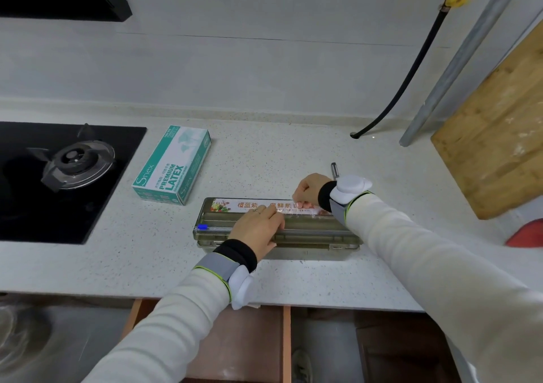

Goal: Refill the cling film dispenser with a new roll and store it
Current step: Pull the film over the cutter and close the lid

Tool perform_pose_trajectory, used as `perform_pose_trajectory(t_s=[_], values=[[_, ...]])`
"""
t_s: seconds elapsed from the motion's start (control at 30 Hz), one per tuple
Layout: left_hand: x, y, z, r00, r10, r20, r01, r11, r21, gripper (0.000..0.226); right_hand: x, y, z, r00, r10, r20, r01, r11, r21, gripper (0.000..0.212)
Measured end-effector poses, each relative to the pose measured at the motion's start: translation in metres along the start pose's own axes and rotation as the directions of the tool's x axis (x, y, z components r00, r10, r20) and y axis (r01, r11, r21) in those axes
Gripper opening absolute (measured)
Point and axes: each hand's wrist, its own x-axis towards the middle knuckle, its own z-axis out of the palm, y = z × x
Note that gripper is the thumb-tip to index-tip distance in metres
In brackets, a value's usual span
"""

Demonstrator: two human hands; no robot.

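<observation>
A grey translucent cling film dispenser [317,232] lies lengthwise on the speckled countertop [293,153], its lid folded toward me. A cling film roll [244,205] with a red and white label sits in its far trough. A blue slide cutter [202,227] sits at the left end of the cutter rail. My left hand [260,229] rests flat across the dispenser's middle, fingertips at the roll. My right hand [307,190] is curled over the right part of the roll and pinches the loose edge of the clear film [289,210].
A green and white latex glove box [173,165] lies left of the dispenser. A black gas hob [58,174] fills the left side. A wooden cutting board [496,135] leans at the right. A small metal pen-like object [334,171] lies behind my right hand. An open drawer [264,341] is below.
</observation>
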Motion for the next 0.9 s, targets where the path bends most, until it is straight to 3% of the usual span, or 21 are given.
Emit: perform_pose_trajectory(t_s=[0.13, 0.27, 0.4, 0.53, 0.77, 0.9], values=[[0.000, -0.003, -0.002, 1.000, -0.012, 0.008, 0.013, 0.995, -0.096, 0.028, -0.002, 0.003, 0.002, 1.000, -0.009, 0.026, 0.008, 1.000, 0.027, 0.023], [0.003, -0.015, -0.008, 0.983, -0.158, -0.094, 0.130, 0.959, -0.251, 0.025, -0.005, 0.008, 0.007, 0.999, -0.027, 0.032, 0.027, 0.999, 0.019, 0.027], [0.010, -0.029, -0.007, 0.972, -0.234, 0.021, 0.233, 0.950, -0.207, 0.041, -0.006, 0.012, 0.010, 0.997, -0.063, 0.035, 0.063, 0.998, 0.014, 0.024], [0.017, -0.030, -0.005, 0.970, -0.216, 0.107, 0.233, 0.955, -0.184, 0.046, -0.006, 0.014, 0.010, 0.996, -0.083, 0.030, 0.083, 0.996, 0.029, 0.023], [0.026, -0.022, -0.005, 0.975, -0.180, 0.131, 0.199, 0.970, -0.142, 0.022, -0.009, 0.017, 0.010, 0.995, -0.101, 0.018, 0.100, 0.993, 0.061, 0.021], [0.026, -0.023, -0.011, 0.975, -0.189, 0.116, 0.213, 0.941, -0.261, 0.018, -0.011, 0.018, 0.009, 0.994, -0.108, 0.021, 0.106, 0.989, 0.099, 0.020]])
